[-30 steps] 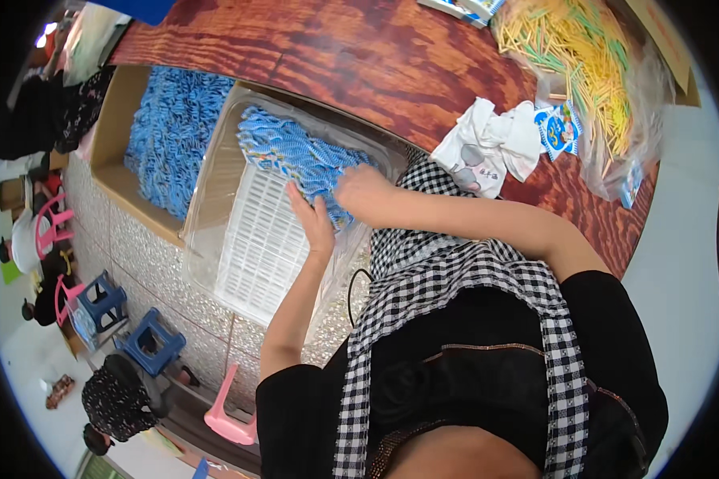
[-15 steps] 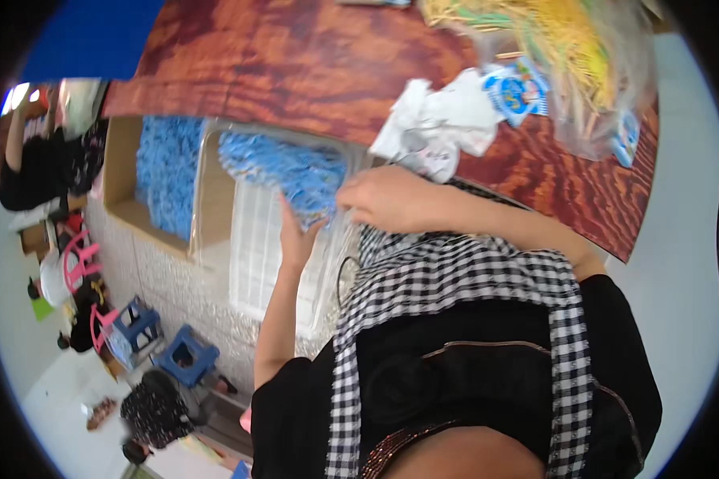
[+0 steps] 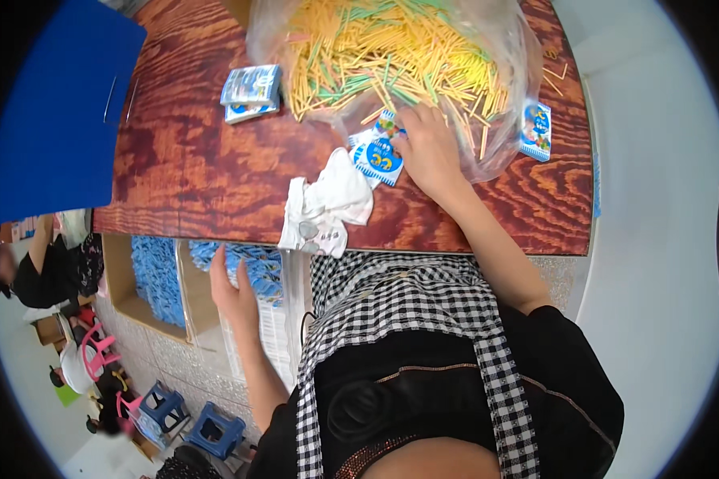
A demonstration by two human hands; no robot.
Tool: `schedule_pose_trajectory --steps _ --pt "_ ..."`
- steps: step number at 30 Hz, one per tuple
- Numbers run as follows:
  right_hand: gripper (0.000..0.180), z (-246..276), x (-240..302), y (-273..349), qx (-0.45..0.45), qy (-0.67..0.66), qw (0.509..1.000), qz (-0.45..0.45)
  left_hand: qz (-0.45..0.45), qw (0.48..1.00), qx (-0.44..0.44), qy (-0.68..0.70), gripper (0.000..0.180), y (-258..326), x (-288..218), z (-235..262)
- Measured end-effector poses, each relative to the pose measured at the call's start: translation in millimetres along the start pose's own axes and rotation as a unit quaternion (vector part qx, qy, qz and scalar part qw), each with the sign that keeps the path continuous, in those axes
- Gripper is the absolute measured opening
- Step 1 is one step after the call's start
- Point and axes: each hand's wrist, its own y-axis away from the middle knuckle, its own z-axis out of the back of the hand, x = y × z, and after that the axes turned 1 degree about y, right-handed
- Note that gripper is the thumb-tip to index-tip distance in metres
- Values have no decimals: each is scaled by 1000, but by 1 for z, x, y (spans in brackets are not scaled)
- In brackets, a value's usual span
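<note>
At left we see a cardboard box (image 3: 118, 275) of blue packets (image 3: 158, 279); beside it our left hand (image 3: 236, 303), fingers and thumb parted, is by a clear bin (image 3: 272, 335) holding more. On the worktop (image 3: 208, 176) lies a white cloth (image 3: 339, 191), then a blue-and-white packet (image 3: 378, 161) beside our right hand (image 3: 431, 152), whose grip we cannot tell, at the edge of bagged coloured sticks (image 3: 391, 56).

light: bright, even, indoor | shadows: soft, faint | glare: pale sheen on bag (image 3: 523, 60) | darks: shirt (image 3: 407, 335) near-black, little fold detail | wall (image 3: 655, 215): pale, washed out | lens: fisheye, table (image 3: 208, 176) edge bowed, black rounded corners, blue fringe | focus: tabletop fairly crisp; person (image 3: 46, 275) far left soft, head smudged
</note>
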Motion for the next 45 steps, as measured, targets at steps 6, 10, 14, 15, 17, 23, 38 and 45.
schedule_pose_trajectory --steps 6,10,14,15,17,23,38,45 --pt "27 -5 -13 -7 -13 -17 1000 -18 -175 978 90 76 15 -49 -126 -90" --pt "20 11 -8 0 -17 -80 996 -19 -95 983 115 106 19 -63 -139 -96" --pt "17 28 5 1 14 -190 981 -33 -257 959 20 117 15 -89 -191 -119" --pt "17 29 8 0 16 -231 972 -38 -256 959 20 118 15 -89 -182 -125" --pt "14 24 5 -1 -25 -242 969 -41 -125 937 210 249 13 -93 -166 -133" --pt "9 22 2 -6 -72 -244 966 -44 51 854 280 436 8 -95 -182 -137" --pt "7 22 -9 -15 63 -384 914 -118 13 897 296 328 12 -106 -153 -137" --pt "14 41 -102 -54 -47 -43 998 -27 -20 905 232 356 8 -105 -158 -137"
